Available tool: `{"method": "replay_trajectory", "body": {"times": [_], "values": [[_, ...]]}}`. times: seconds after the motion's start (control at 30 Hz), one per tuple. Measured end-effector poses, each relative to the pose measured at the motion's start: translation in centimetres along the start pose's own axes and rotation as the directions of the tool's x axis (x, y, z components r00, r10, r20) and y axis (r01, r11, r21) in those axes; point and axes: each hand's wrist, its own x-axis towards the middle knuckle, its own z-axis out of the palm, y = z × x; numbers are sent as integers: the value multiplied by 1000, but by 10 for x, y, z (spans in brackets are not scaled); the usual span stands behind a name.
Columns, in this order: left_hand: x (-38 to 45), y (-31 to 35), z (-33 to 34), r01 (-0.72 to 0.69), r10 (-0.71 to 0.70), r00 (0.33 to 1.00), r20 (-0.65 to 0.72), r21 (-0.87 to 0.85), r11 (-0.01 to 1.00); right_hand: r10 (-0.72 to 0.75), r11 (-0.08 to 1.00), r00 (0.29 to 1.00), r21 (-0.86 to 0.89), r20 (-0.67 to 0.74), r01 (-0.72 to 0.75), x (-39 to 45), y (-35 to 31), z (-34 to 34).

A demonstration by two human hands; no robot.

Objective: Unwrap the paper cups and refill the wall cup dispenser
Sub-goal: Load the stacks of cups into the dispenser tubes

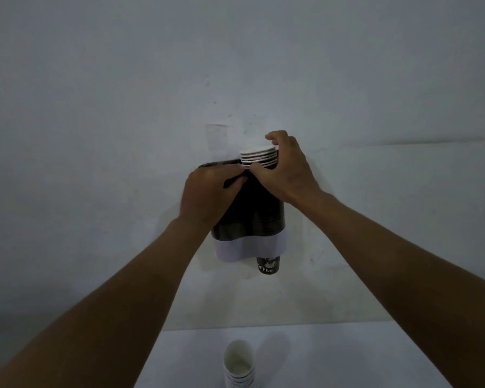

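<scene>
A dark cup dispenser (252, 219) with a white lower band hangs on the wall. A stack of paper cups (258, 158) with white rims sticks out of its top right opening. My right hand (284, 169) wraps around that stack from the right, thumb at the front. My left hand (207, 191) presses on the dispenser's top left edge, fingers touching the stack's base. One dark printed cup (268, 266) pokes out of the dispenser's bottom.
A short stack of white cups (238, 365) stands upright on the white table (333, 357) below. The grey wall (123, 107) fills the background, with a faint taped patch (216, 135) left of the dispenser.
</scene>
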Motion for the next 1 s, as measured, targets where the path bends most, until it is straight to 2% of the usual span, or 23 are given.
{"method": "replay_trajectory", "body": {"times": [0.23,0.47,0.63,0.73,0.87,1.0], "values": [[-3,-1,2,4,-4,1000,-20,7,1000,-24,995,999,-96,30,27,-1,2,3],[-4,-4,5,-2,3,1000,-28,17,1000,-130,973,990,-188,45,136,-7,2,7],[-38,4,12,2,1,998,-59,55,998,-264,962,959,-104,-99,254,-48,5,9],[-79,11,10,37,-34,999,-41,56,998,-290,957,941,-84,-175,279,-90,14,19],[-143,18,8,112,-112,991,77,4,994,-213,977,975,-11,-70,212,-150,33,43],[-201,22,10,239,-237,956,175,13,971,-117,993,992,30,45,115,-204,48,66]]}}
